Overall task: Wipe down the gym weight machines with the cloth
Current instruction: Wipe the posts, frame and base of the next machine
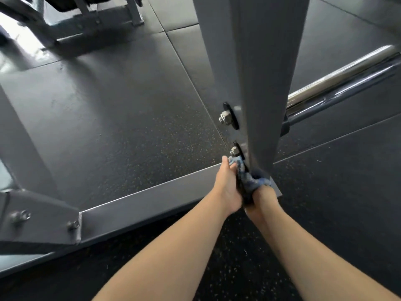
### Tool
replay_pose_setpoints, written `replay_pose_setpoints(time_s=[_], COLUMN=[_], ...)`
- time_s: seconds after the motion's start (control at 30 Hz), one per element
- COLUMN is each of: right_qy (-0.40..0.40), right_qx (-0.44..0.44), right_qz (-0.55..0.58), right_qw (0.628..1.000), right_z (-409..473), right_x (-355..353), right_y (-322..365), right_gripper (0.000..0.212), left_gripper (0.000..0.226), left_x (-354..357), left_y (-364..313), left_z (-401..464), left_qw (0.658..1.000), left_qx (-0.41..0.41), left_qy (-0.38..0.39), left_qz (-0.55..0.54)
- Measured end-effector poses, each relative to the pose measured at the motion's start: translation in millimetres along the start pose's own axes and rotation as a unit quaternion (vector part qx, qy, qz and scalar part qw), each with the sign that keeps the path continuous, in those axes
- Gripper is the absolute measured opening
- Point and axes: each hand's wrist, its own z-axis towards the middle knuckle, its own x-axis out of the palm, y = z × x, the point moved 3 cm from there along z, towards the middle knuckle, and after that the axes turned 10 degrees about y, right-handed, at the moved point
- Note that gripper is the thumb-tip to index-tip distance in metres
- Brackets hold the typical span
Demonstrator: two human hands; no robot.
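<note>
A tall grey upright post (pixel 256 72) of a weight machine rises from a grey floor beam (pixel 141 200). At the foot of the post a blue-grey cloth (pixel 249 177) is bunched against the metal, just below the lower of two bolts (pixel 234 151). My left hand (pixel 227 185) grips the cloth from the left side. My right hand (pixel 263 198) holds it from the right, with the fingers hidden under the cloth. Both forearms reach forward and down to this spot.
A chrome bar (pixel 338 81) sticks out to the right behind the post. A second grey frame leg with a bolted bracket (pixel 43 216) stands at the left. Another machine's base (pixel 71 20) is at the far left. Dark speckled rubber flooring (pixel 130 118) lies all around.
</note>
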Motion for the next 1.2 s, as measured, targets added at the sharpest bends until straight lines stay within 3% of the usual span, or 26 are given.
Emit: replay_pose_setpoints(time_s=[0.13, 0.2, 0.23, 0.3, 0.37, 0.43, 0.53, 0.6, 0.63, 0.7, 0.77, 0.83, 1.0, 1.1, 1.13, 1.2], right_qy=[0.033, 0.080, 0.089, 0.042, -0.010, 0.001, 0.012, -0.007, -0.011, 0.012, 0.024, 0.003, 0.077, 0.095, 0.095, 0.044], right_qx=[0.009, -0.016, -0.037, -0.134, -0.234, -0.313, -0.314, -0.281, -0.273, -0.258, -0.259, -0.287, -0.290, -0.276, -0.270, -0.297], right_qz=[0.071, 0.112, 0.087, -0.066, -0.253, -0.407, -0.588, -0.639, -0.638, -0.581, -0.493, -0.432, -0.421, -0.415, -0.423, -0.476], right_qw=[0.997, 0.990, 0.992, 0.988, 0.939, 0.858, 0.745, 0.717, 0.720, 0.772, 0.830, 0.855, 0.856, 0.862, 0.859, 0.827], right_z=[-22, -38, -44, -49, -48, -39, -28, -27, -27, -26, -24, -25, -35, -45, -49, -62], right_x=[14, 24, 29, 33, 41, 55, 75, 81, 81, 79, 76, 71, 77, 80, 78, 72], right_y=[0, -2, -4, -5, 9, 24, 33, 36, 38, 42, 44, 47, 35, 36, 37, 42], right_gripper=[0.033, 0.031, 0.028, 0.032, 0.041, 0.044, 0.032, 0.027, 0.023, 0.018, 0.024, 0.032, 0.017, 0.026, 0.031, 0.034], left_gripper=[0.027, 0.020, 0.022, 0.025, 0.022, 0.020, 0.016, 0.011, 0.003, 0.011, 0.014, 0.017, 0.013, 0.075, 0.087, 0.090], left_x=[-12, -24, -33, -48, -72, -103, -139, -150, -149, -144, -136, -134, -151, -157, -154, -149], left_y=[-7, -8, -8, -19, -41, -63, -66, -58, -59, -74, -97, -115, -72, -56, -58, -69], left_z=[-24, -38, -46, -68, -88, -108, -137, -148, -150, -153, -156, -158, -151, -146, -148, -149], left_qw=[0.995, 0.983, 0.980, 0.973, 0.952, 0.912, 0.880, 0.894, 0.903, 0.914, 0.920, 0.916, 0.956, 0.970, 0.965, 0.948], left_qx=[0.007, 0.063, 0.091, 0.159, 0.237, 0.301, 0.284, 0.272, 0.277, 0.307, 0.349, 0.375, 0.239, 0.171, 0.155, 0.140], left_qy=[0.010, -0.017, -0.030, -0.068, -0.141, -0.232, -0.327, -0.314, -0.295, -0.247, -0.174, -0.140, -0.166, -0.161, -0.163, -0.151], left_qz=[0.100, 0.172, 0.176, 0.153, 0.132, 0.152, 0.196, 0.167, 0.145, 0.095, 0.045, 0.008, -0.031, 0.069, 0.132, 0.241])
